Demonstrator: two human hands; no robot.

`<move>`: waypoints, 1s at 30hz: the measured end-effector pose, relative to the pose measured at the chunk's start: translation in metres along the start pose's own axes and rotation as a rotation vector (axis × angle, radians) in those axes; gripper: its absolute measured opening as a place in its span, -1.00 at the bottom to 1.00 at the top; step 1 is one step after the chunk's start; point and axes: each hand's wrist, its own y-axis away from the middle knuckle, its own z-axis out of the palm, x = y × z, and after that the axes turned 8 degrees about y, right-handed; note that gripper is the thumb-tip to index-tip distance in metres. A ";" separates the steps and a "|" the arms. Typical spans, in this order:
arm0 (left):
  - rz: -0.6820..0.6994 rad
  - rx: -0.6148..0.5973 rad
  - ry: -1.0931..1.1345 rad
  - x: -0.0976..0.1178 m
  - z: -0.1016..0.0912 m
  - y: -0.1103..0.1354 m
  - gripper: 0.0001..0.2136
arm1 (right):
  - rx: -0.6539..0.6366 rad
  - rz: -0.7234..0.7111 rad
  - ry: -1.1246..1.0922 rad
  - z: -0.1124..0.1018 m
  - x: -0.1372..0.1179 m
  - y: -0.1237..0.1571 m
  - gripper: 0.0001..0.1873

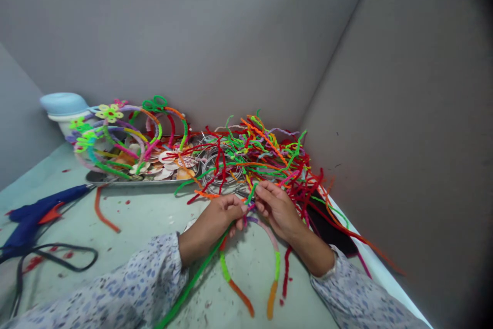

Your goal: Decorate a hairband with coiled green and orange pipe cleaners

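Observation:
A long green pipe cleaner [188, 288] runs from the bottom edge up into my left hand [219, 216], which is closed on it. My right hand [278, 211] pinches its short upper end. Just below my fingers hangs or rests a headband [277, 262] wrapped in purple, pink, lime and orange pipe cleaner, its two ends towards me. A bit of magenta shows at its top, between my hands. My fingers partly hide the top of the headband, so I cannot tell which hand supports it.
Behind my hands lies a tangled heap of coloured pipe cleaners [265, 149] beside wire hoops [221, 165]. A metal tray [150, 183] holds round pieces and finished flower headbands [110, 113]. At left are a blue glue gun [50, 203], its cord, and a blue-lidded container [65, 105]. Grey walls enclose the table.

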 end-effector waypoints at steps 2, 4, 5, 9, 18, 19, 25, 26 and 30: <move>-0.005 0.002 -0.040 -0.001 0.000 0.000 -0.82 | -0.001 -0.002 -0.010 0.001 -0.001 0.000 -0.78; -0.007 0.006 -0.083 -0.002 -0.001 0.000 -0.82 | 0.006 -0.002 -0.002 0.001 -0.002 0.001 -0.77; -0.003 0.008 -0.103 -0.002 -0.002 -0.001 -0.82 | 0.011 -0.003 0.008 0.001 -0.002 0.001 -0.76; 0.051 0.013 -0.133 -0.003 -0.002 -0.002 -0.81 | 0.028 0.001 0.039 0.002 -0.003 0.001 -0.78; 0.125 0.114 -0.132 -0.001 -0.002 -0.002 -0.83 | 0.002 0.025 0.055 0.001 0.000 -0.001 -0.74; 0.117 0.119 -0.122 -0.002 -0.002 -0.002 -0.83 | 0.003 0.026 0.067 0.000 0.000 -0.002 -0.73; -0.008 0.033 0.061 -0.001 -0.006 -0.003 -0.87 | -0.076 0.025 0.163 -0.009 -0.007 -0.004 -0.73; -0.046 -0.019 0.119 0.001 -0.008 -0.003 -0.89 | -0.107 0.009 0.189 -0.012 -0.010 -0.004 -0.74; -0.178 -0.259 0.364 0.004 -0.014 -0.004 -0.92 | -0.183 -0.071 0.269 -0.019 -0.019 -0.001 -0.77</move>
